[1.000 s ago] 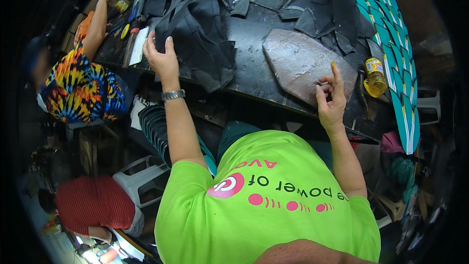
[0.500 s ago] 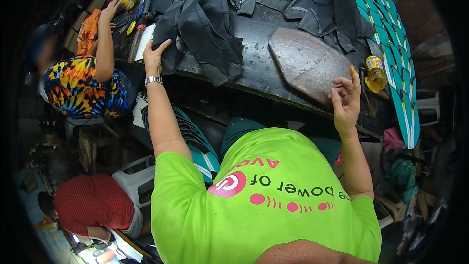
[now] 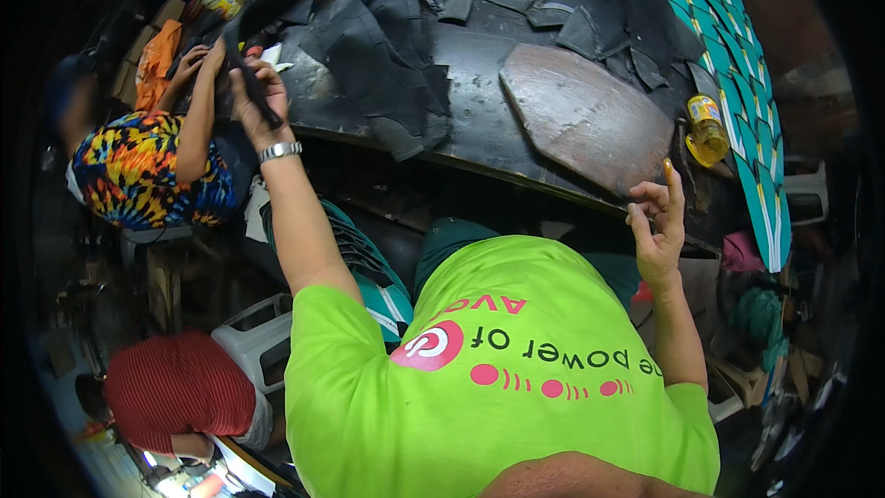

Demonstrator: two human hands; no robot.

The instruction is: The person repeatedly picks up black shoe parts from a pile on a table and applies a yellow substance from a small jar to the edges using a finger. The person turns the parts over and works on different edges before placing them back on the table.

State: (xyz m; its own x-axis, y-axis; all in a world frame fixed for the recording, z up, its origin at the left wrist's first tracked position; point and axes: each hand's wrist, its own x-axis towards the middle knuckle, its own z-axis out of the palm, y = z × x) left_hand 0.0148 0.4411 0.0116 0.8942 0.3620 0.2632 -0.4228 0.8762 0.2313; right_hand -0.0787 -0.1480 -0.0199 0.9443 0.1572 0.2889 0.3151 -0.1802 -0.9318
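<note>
My left hand [image 3: 251,97] closes on a dark strip [image 3: 249,83] at the tabletop's [image 3: 479,129] left edge, while my right hand [image 3: 656,226] hovers open and empty by the worn board [image 3: 581,115].

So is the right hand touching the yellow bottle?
No, the right hand is raised at the table edge, well apart from the yellow bottle.

Yellow bottle [image 3: 707,128] with a label just beyond my right hand [image 3: 656,231], small labelled tin [image 3: 219,0] past my left hand [image 3: 251,97]
</note>
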